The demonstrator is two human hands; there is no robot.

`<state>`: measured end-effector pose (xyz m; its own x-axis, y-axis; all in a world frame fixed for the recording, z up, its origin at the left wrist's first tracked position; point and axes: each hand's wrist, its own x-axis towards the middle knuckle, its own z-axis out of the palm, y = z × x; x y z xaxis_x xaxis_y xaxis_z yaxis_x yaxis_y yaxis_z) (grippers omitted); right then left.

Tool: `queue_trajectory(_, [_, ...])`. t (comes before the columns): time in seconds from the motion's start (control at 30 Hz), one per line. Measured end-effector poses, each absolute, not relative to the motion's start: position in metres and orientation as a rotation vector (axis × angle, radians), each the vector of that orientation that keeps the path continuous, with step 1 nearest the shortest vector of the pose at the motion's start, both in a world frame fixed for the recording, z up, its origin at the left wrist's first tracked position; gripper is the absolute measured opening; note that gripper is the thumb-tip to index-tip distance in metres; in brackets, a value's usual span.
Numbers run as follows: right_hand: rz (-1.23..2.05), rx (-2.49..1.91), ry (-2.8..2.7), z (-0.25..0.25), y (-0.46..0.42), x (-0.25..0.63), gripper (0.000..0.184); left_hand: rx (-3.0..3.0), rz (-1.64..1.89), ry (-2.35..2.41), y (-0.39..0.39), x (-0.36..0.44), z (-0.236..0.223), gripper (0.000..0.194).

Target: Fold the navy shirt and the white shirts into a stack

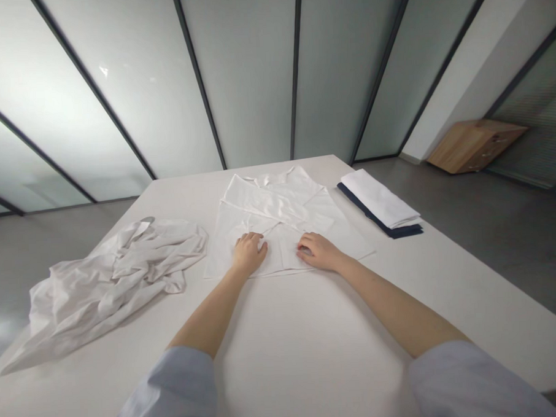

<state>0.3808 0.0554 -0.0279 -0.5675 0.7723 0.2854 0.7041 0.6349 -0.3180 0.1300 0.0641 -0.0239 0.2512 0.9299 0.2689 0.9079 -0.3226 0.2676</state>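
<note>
A white shirt [282, 208] lies spread flat on the white table [311, 330], its sleeves folded across the front. My left hand [248, 253] rests on the shirt's lower hem, fingers curled down onto the cloth. My right hand [317, 251] lies beside it on the same hem, fingers bent and pressed on the fabric. Whether either hand pinches the cloth is not clear. Both forearms reach out from light blue sleeves.
A crumpled pile of white garments [106, 283] sits at the table's left. A folded stack of white and dark blue clothes [382, 207] lies at the right rear. Frosted glass walls stand behind; a wooden box [475, 143] is on the floor at right.
</note>
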Motion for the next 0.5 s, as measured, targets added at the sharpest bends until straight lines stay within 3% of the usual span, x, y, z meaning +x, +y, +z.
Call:
queue_trajectory(0.1, [0.249, -1.219, -2.488, -0.024, 0.051, 0.379, 0.027, 2.568, 0.620, 1.461, 0.060, 0.133, -0.023, 0.029])
queue_trajectory(0.27, [0.239, -1.240, -2.486, -0.021, 0.049, 0.378, 0.025, 2.650, 0.406, 1.165, 0.046, 0.142, -0.018, 0.067])
queue_trajectory(0.33, [0.236, -1.229, -2.480, -0.021, 0.050, 0.379, 0.025, 2.616, 0.350, 1.194, 0.044, 0.145, -0.015, 0.061])
queue_trajectory(0.5, [0.263, -1.153, -2.450, -0.020, 0.049, 0.380, 0.027, 2.614, 0.360, 1.152, 0.046, 0.149, -0.013, 0.022])
